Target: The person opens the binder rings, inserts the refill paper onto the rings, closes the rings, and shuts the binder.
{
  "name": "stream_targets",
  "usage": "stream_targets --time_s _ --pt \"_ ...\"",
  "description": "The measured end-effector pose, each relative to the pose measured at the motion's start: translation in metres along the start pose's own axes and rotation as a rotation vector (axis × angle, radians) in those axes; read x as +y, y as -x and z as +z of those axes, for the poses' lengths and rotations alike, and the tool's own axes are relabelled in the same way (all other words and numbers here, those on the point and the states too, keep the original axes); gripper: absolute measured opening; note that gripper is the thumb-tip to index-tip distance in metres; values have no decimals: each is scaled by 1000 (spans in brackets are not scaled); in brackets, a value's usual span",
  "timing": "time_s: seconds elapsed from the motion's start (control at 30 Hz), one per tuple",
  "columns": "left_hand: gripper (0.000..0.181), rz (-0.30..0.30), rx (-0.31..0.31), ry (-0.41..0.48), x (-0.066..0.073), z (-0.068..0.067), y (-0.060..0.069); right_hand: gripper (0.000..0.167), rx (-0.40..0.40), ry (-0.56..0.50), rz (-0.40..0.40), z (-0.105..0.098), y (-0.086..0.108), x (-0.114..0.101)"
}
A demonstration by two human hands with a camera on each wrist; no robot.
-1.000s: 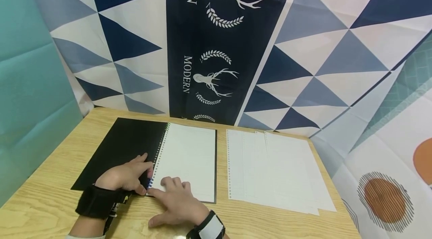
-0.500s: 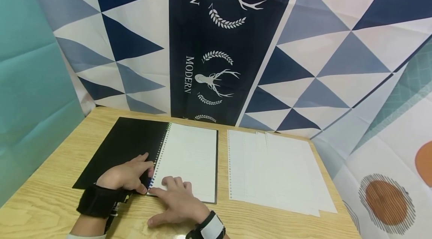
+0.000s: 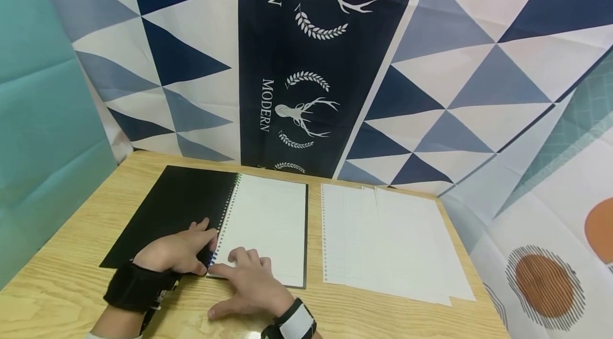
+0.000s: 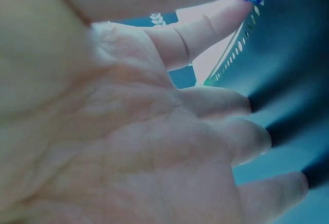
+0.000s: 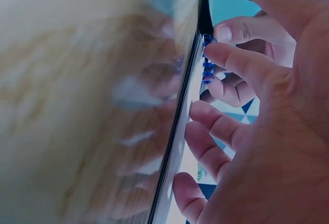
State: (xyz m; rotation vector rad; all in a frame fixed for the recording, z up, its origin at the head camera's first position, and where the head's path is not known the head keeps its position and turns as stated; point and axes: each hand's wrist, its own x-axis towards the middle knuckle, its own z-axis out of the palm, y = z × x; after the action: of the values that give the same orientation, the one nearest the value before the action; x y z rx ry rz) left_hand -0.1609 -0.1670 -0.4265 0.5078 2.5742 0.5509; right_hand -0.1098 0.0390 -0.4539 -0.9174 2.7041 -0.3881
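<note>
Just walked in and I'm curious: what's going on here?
Someone has both hands at an open notebook, by the blue binding rings at its near edge. The left hand is at those rings; whether it pinches them is unclear. The right hand has its index finger there too, its other fingers over the white page. Loose punched sheets lie separately to the right.

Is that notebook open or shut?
The notebook is open: its black cover and white page lie spread side by side on the table, joined along the ringed edge.
</note>
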Motion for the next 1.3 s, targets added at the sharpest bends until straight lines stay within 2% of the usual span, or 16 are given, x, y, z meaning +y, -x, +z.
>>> stream_targets --time_s 0.23,0.37,0.67,1.07,1.3 --pt "41 -9 4 6 -1 0 -1 70 -12 -41 -11 -2 0 2" --pt "42 -6 17 15 -1 0 -1 70 -8 -30 -8 -2 -1 1" --pt "41 16 22 27 -2 -2 -1 90 12 -30 59 1 -6 0" --pt "42 24 23 47 -4 -3 -1 92 12 -39 74 4 -8 -1" --pt "42 36 27 62 -4 -2 -1 92 13 -7 93 4 -9 -3"
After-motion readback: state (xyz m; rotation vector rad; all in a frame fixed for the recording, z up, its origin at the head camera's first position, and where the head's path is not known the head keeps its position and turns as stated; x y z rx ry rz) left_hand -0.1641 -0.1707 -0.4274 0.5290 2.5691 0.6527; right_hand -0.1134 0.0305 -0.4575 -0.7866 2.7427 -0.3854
